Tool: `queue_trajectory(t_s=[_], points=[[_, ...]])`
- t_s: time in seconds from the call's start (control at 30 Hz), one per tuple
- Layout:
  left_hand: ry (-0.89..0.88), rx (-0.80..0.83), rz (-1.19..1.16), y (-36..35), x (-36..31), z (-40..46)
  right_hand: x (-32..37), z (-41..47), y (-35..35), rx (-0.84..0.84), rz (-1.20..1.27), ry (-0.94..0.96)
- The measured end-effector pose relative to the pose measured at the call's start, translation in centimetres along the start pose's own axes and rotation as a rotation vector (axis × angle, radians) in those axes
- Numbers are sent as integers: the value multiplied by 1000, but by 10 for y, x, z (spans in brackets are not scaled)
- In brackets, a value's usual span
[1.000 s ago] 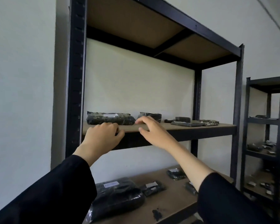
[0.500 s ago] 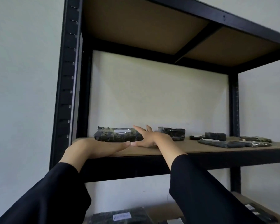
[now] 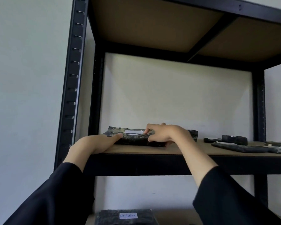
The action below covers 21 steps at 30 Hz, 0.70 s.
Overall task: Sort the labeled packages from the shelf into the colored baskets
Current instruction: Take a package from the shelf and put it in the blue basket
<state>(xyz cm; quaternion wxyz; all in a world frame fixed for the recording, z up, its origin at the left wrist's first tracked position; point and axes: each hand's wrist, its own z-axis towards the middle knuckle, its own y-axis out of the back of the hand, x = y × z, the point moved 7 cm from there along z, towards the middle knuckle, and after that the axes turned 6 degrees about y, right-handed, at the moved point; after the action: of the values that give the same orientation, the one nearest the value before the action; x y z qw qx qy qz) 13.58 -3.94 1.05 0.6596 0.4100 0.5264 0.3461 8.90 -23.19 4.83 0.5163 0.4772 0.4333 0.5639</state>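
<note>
On the middle shelf [image 3: 177,151], near its left end, lies a dark wrapped package [image 3: 135,139] with a white label on top. The right hand [image 3: 166,133] curls over its right end, holding it, and the left hand [image 3: 96,143] lies flat with straight fingers touching its left edge. More dark packages [image 3: 243,146] sit off to the right, and one marked RETURN [image 3: 128,215] is down below.

Storeroom, black metal shelving [image 3: 75,88], wrapped labelled packages [image 3: 133,139]

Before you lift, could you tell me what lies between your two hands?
In the head view, the black package lies between the left hand and right hand.
</note>
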Motion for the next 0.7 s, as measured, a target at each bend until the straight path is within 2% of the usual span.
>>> queue_trajectory(t_s=[0.1,0.23,0.33,0.7], points=[[36,-7,-52,2,2,-3,-9,-19,9,32,16,3],[76,-36,-58,5,3,-7,-28,-15,16,-219,255,-38],[78,-27,-46,5,2,-9,-48,-8,-8,-212,327,-139],[-5,37,-13,2,4,-7,-55,-8,-13,-284,802,74]])
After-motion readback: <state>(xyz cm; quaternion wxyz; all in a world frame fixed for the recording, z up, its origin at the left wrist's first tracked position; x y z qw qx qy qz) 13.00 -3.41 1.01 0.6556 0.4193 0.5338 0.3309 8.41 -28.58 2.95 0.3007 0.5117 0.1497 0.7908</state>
